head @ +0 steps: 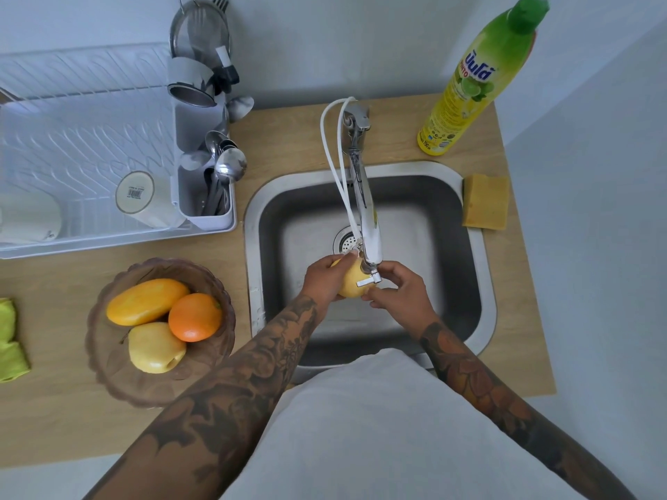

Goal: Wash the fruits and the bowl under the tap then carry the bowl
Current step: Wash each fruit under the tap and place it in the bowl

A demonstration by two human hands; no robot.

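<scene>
Left hand (325,281) and right hand (399,288) gripping yellow fruit (352,283), under tap (368,225)

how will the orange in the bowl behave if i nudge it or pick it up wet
The orange looks round, so alone it would probably roll; here it lies wedged against the mango and the yellow fruit in the bowl, which likely steadies it. Its skin looks glossy, so wet it may slip somewhat.

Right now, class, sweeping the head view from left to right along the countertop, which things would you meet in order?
Green cloth → brown bowl of fruit → sink, where both hands hold a yellow fruit under the tap → yellow sponge.
</scene>
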